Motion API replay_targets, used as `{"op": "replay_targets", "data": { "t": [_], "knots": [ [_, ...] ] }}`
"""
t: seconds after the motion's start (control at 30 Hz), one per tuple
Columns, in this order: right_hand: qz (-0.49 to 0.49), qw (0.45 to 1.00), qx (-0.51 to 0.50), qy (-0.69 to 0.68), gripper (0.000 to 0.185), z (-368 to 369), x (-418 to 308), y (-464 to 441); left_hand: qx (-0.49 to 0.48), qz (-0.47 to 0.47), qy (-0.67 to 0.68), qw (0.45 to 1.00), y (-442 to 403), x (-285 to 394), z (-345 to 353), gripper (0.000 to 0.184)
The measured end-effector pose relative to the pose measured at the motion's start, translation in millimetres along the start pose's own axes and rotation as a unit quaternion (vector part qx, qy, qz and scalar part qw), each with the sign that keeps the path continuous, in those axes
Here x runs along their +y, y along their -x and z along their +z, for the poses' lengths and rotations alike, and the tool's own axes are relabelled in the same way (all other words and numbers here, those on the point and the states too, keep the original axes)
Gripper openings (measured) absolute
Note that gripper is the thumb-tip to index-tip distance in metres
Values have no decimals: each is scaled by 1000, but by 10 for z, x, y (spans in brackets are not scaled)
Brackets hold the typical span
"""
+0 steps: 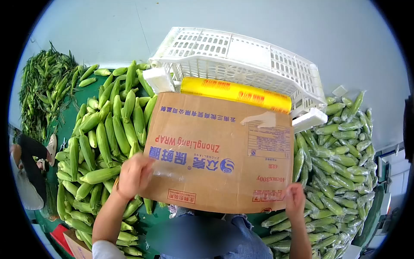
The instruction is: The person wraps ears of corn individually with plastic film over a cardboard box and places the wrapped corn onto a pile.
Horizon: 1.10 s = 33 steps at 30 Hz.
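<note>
A printed cardboard sheet (194, 125) lies in front of me, sloping toward my lap, with shiny glints on its surface like clear film. My left hand (136, 175) is at its lower left edge, fingers curled closed and a little blurred. Over at the lower right corner, my right hand (295, 200) is closed with the fingers pressed together. Whatever sits in either pinch is too thin to make out. Along the far edge of the cardboard rests a yellow roll (235, 93) with red print, between two white foam blocks (158, 80).
Behind the roll stands a white plastic crate (241, 52). Unwrapped corn cobs (112, 125) are heaped on the left, film-wrapped corn (336, 172) on the right. Loose husks (41, 90) lie far left, near another person's leg (32, 149).
</note>
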State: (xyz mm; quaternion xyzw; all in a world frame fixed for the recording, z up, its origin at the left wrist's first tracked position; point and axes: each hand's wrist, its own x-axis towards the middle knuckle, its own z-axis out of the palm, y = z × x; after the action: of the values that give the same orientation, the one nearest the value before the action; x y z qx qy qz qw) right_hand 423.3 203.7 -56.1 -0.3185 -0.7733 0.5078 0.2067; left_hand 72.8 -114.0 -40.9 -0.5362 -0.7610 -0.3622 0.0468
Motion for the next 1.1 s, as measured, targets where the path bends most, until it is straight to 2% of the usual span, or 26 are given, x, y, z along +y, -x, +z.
{"op": "replay_targets", "data": {
  "t": [0.07,0.17,0.27,0.37,0.4,0.47,0.5,0.53,0.57,0.63,0.67,0.7,0.73,0.77,0.83,0.9,0.97,1.03,1.1],
  "knots": [
    [75,997,-30,2,8,23,-4,329,-18,26,-16,999,392,143,-119,23],
    [75,992,-72,73,8,130,40,534,-59,53,-44,996,902,275,-71,26],
    [4,977,-99,188,11,211,54,521,-45,22,-42,998,1079,302,75,25],
    [33,983,-95,155,13,238,48,536,-46,8,-49,998,1075,278,102,21],
    [63,977,-131,154,14,177,34,555,-51,9,-53,997,1049,264,98,20],
    [148,976,-150,-56,16,6,161,584,-46,-80,17,996,991,325,8,18],
    [185,956,-159,-162,17,-109,270,597,-43,-124,51,990,975,341,-18,17],
    [219,951,-96,-198,18,-265,477,621,-22,-156,60,986,1086,210,-81,12],
    [304,927,26,-219,20,-391,558,550,106,-322,273,900,1105,137,-47,10],
    [227,936,133,-233,26,-700,868,321,188,-424,223,857,902,-161,-207,13],
    [243,929,163,-225,25,-830,1057,81,172,-441,228,851,757,-326,-269,13],
    [183,943,172,-220,25,-897,1286,-165,157,-458,231,844,616,-547,-306,13],
    [152,945,181,-226,26,-922,1374,-454,116,-430,227,866,569,-922,-285,15],
    [139,948,169,-229,29,-942,1481,-749,71,-402,225,885,490,-1262,-260,17],
    [172,953,163,-188,40,-797,1347,-1290,48,-443,186,876,-166,-1386,-80,22],
    [179,938,164,-246,44,-658,1512,-1747,63,-473,253,842,-647,-1724,223,28],
    [164,922,167,-308,46,-442,1483,-2125,38,-475,234,847,-1074,-2073,499,32],
    [148,908,126,-372,50,-321,1588,-2374,59,-480,319,815,-1376,-2478,769,44],
    [142,898,82,-408,52,-285,1644,-2539,66,-481,371,792,-1610,-2764,982,44]
  ]
}}
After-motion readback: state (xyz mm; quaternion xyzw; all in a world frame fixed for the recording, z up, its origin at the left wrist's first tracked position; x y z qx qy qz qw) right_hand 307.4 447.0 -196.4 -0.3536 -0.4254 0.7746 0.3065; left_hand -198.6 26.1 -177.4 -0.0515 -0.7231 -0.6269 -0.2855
